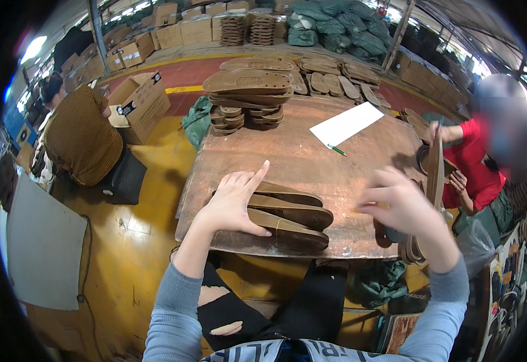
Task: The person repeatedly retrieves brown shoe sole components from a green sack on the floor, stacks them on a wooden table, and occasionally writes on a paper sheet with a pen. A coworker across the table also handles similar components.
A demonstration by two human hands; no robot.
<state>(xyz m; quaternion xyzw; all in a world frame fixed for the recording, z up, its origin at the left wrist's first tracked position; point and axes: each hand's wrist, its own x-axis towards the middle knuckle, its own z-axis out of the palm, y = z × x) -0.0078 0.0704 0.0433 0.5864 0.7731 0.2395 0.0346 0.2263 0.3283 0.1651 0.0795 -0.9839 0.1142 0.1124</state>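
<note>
Soles [298,212] side by side on the surface [320,172] — left hand [232,204] across them, fingers apart. Right hand [401,202] nearby — too blurred to tell its grip.

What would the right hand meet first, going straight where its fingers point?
Probably the brown soles the left hand is touching; the right hand is blurred and its height unclear, so it could pass above.

White sheet [349,123] laid on the surface [257,151], green pen [339,151] placed at its near corner, open cardboard box [147,113] seen beside person in brown top [85,136], cartons [195,32] and green sacks [343,25] piled at back.
</note>
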